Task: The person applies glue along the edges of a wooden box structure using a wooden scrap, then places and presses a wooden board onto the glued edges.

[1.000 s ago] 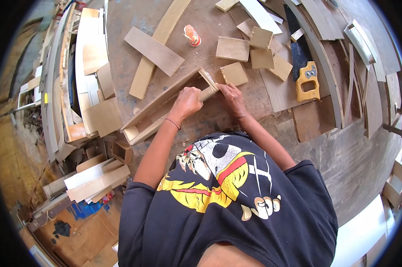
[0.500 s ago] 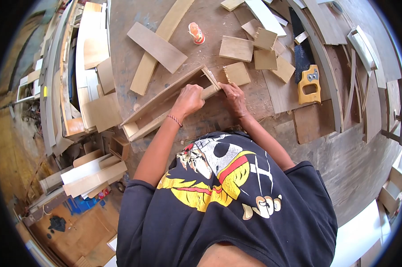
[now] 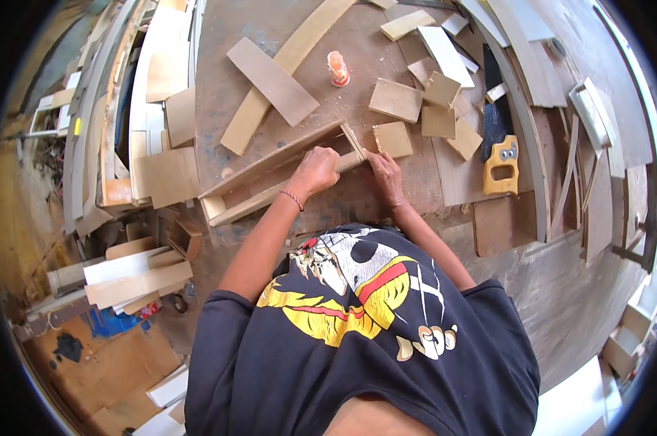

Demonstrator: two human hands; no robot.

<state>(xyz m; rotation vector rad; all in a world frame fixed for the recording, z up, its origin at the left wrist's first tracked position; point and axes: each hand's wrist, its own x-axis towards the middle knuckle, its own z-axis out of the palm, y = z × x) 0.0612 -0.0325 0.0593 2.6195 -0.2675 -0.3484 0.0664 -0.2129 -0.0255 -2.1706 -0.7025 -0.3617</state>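
Observation:
A long, narrow wooden box frame lies at an angle on the worktable in front of my body. My left hand is closed in a fist over its near long side, close to the right end. At the right end corner, my right hand presses its fingers against the end piece; the fingertips are partly hidden. Just beyond that hand lies a small square wooden offcut with a rough edge. A small orange-and-white container stands farther back.
Two crossed boards lie behind the frame. Several wood offcuts are scattered at the back right, near a handsaw with a yellow handle. Stacked panels line the left side. More boards are piled at lower left.
The whole view has shifted and turned slightly, so the tabletop things appear lower. Both hands stay at nearly the same places on the frame.

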